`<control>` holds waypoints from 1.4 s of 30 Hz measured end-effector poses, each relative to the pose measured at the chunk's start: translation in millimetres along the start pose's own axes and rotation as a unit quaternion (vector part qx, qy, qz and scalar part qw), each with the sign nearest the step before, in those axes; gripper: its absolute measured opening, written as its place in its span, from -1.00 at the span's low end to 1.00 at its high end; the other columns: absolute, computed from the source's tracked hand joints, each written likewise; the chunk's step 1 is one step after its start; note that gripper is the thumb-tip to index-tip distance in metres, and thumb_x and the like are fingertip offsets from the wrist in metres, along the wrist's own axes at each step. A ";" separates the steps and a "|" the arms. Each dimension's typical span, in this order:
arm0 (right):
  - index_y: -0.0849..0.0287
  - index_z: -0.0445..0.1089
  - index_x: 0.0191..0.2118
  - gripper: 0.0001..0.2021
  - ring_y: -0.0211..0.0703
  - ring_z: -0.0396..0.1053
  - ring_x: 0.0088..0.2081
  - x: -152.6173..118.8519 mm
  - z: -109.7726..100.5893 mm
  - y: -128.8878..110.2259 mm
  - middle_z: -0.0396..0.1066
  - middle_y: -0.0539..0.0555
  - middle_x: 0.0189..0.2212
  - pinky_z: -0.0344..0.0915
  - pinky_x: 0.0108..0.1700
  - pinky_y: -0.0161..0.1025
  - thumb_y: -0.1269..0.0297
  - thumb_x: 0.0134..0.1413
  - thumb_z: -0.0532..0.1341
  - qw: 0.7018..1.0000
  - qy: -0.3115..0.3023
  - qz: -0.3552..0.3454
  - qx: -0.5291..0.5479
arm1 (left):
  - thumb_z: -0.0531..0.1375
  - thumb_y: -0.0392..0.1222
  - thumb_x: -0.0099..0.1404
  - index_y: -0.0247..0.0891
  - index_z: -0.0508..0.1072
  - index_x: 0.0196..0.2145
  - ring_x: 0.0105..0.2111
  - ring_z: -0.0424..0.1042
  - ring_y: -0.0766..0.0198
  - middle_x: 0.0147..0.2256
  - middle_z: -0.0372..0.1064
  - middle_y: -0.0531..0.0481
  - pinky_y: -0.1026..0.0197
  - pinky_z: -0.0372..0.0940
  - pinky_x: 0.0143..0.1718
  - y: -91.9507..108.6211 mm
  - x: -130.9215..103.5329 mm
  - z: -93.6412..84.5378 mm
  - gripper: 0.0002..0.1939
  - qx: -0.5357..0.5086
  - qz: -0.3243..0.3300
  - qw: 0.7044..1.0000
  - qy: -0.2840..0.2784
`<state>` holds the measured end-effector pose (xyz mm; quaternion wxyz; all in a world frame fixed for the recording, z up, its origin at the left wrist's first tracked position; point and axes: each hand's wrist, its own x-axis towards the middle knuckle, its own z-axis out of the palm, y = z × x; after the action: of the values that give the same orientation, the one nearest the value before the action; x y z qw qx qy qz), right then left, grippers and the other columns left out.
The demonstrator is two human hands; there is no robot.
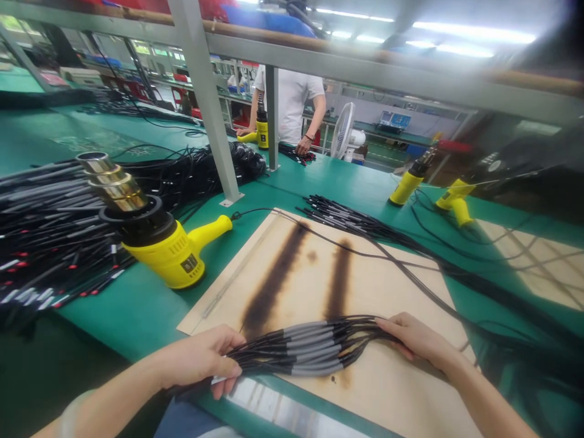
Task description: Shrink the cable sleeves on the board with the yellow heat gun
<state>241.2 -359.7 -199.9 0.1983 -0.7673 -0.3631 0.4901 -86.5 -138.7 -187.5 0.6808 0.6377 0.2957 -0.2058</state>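
Observation:
A bundle of black cables with grey sleeves (312, 348) stretches between my two hands, low over the front part of a scorched wooden board (378, 298). My left hand (212, 359) is closed round the bundle's left end, the thumb on top. At the right end, my right hand (413, 337) pinches the thin black cables between thumb and fingers. The grey sleeves lie side by side in the middle, spread a little apart. Two long dark burn marks run across the board behind the bundle.
A yellow heat gun (177, 255) stands nozzle-up left of the board. Piles of cables (59, 225) cover the left side; more cables (347, 216) lie behind the board and trail right. Metal posts (207, 103) rise from the table (255, 198). Across it stands a person (292, 103) near another heat gun.

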 end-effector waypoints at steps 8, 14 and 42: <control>0.26 0.01 -0.71 -0.38 -0.49 -0.13 -0.74 -5.8 8.0 5.6 -0.05 -0.07 -0.85 -0.13 -0.56 -0.42 -0.26 0.00 -0.11 0.999 0.015 0.036 0.015 | 0.14 -0.13 0.07 -0.36 0.31 -0.42 -0.60 0.27 0.39 -0.54 0.34 0.01 0.36 0.14 -0.55 14.5 -10.0 8.3 -0.79 0.023 0.024 0.998 0.051; 0.26 0.09 -0.59 -0.39 -0.43 -0.01 -0.70 -0.7 20.0 26.2 0.02 -0.06 -0.81 -0.04 -0.53 -0.42 -0.28 0.01 -0.15 0.998 0.046 0.031 -0.032 | 0.06 -0.12 0.16 -0.27 0.36 -0.42 -0.39 0.26 0.31 -0.45 0.29 0.04 0.33 0.13 -0.36 37.5 -41.8 45.7 -0.82 0.227 0.099 0.939 0.239; 0.25 0.09 -0.60 -0.44 -0.44 0.00 -0.71 2.7 23.2 25.6 0.08 -0.04 -0.82 -0.05 -0.58 -0.45 -0.23 0.00 -0.05 0.994 0.098 0.036 -0.017 | 0.12 -0.06 0.11 -0.38 0.26 -0.41 -0.63 0.19 0.45 -0.56 0.26 0.07 0.36 0.09 -0.58 17.0 -11.0 18.9 -0.73 -0.003 0.048 0.984 0.171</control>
<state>230.4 -375.7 -228.7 0.2027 -0.8273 -0.3224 0.4129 -80.9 -156.7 -167.3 0.6310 0.6751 0.3775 -0.0597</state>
